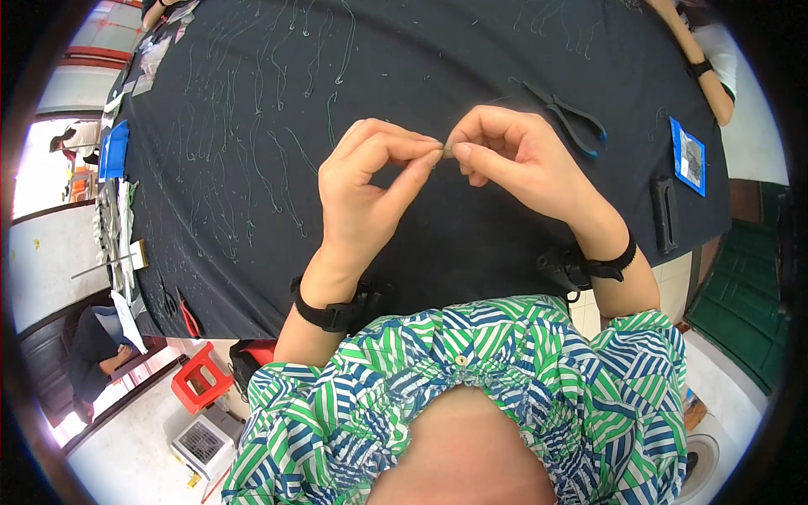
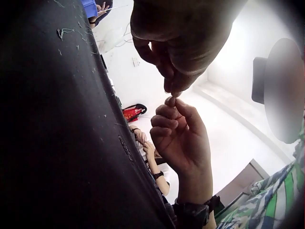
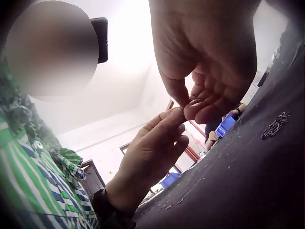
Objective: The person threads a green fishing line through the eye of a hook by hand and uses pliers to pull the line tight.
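Both hands meet fingertip to fingertip above the dark cloth [image 1: 471,244]. The left hand [image 1: 368,178] pinches a tiny item between thumb and index finger; the right hand [image 1: 530,164] pinches at the same spot from the other side. That item is too small to identify and mostly covered by the fingertips. In the left wrist view the left hand [image 2: 183,38] is above and the right hand [image 2: 183,136] below, tips together. The right wrist view shows the right hand [image 3: 209,62] over the left hand [image 3: 147,157], their fingertips touching.
Pliers [image 1: 566,116] lie beyond the right hand. Thin green cords [image 1: 261,168] with small metal pieces spread over the cloth at left. A blue packet [image 1: 689,157] and a black object [image 1: 664,214] are at right, red-handled pliers [image 1: 188,316] at the left edge. Other people sit around.
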A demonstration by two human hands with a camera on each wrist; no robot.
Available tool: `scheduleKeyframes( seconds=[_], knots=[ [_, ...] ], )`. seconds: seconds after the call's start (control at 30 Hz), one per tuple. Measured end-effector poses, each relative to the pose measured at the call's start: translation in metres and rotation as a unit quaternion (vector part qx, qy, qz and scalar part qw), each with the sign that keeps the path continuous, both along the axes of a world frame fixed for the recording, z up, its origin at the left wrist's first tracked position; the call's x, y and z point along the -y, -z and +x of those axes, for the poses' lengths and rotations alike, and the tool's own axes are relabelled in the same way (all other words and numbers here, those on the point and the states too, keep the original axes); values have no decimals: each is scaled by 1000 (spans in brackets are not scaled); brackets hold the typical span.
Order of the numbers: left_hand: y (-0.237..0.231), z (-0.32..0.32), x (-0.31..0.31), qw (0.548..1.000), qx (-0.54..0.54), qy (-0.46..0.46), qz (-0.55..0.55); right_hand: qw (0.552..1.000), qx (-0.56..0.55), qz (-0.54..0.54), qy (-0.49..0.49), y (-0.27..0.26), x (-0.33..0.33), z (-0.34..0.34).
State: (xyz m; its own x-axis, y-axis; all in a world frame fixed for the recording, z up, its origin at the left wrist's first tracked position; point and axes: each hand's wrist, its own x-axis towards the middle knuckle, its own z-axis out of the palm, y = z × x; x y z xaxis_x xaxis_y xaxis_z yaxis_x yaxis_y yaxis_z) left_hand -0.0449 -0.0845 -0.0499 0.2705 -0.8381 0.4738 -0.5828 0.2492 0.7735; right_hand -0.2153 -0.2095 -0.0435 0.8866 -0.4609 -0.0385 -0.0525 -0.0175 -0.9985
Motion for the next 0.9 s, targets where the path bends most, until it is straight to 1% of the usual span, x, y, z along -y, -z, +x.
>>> scheduleKeyframes(
  seconds=[0.23,0.43,0.73,0.9],
  knots=[
    [0,0,-1,998,-64,10,18,998,19,-67,9,2,-3,0],
    [3,1,-1,997,-66,18,23,994,11,-108,29,-3,-3,0],
    [6,-1,-2,991,-101,33,84,987,20,-155,26,2,-2,1],
    [10,0,-6,976,-170,44,126,982,11,-187,30,-1,0,0]
  ],
)
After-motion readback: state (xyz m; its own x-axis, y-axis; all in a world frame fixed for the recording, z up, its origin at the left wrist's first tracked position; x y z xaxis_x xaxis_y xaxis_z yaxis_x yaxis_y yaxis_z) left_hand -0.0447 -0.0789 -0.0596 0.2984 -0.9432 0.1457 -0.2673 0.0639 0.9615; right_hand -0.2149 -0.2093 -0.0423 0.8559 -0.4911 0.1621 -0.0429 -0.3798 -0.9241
